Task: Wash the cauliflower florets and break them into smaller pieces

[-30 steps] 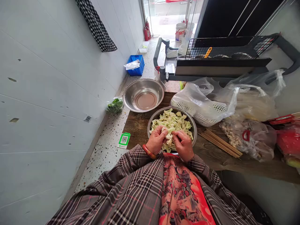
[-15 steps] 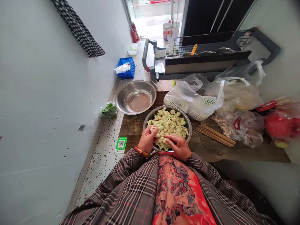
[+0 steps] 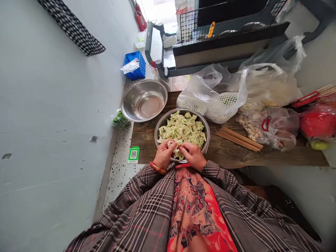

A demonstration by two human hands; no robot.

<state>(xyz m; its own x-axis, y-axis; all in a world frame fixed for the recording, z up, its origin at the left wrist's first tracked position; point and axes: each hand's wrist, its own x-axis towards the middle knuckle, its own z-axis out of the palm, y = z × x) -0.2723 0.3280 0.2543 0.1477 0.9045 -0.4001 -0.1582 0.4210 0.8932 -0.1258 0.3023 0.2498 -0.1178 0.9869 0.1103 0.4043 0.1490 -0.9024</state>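
Observation:
A metal bowl (image 3: 156, 130) full of pale green-white cauliflower pieces (image 3: 183, 126) stands on the dark wooden table close to my body. Over its near rim, my left hand (image 3: 164, 154) pinches a cauliflower floret (image 3: 172, 142). My right hand (image 3: 193, 155) is just beside it, its thumb and fingers pressed together at the floret's right side; what lies between them is too small to name. A second, empty metal basin (image 3: 144, 99) sits behind and to the left of the bowl.
Thin wooden skewers (image 3: 237, 139) lie right of the bowl. Behind them are plastic bags (image 3: 210, 96) and a bag of food pieces (image 3: 278, 127). A green QR card (image 3: 133, 155) stands at the left; a blue basket (image 3: 134, 65) is farther back.
The view has shifted, so the table items appear higher in the picture. My right hand has come closer to my left, and its fingers have drawn in at the floret.

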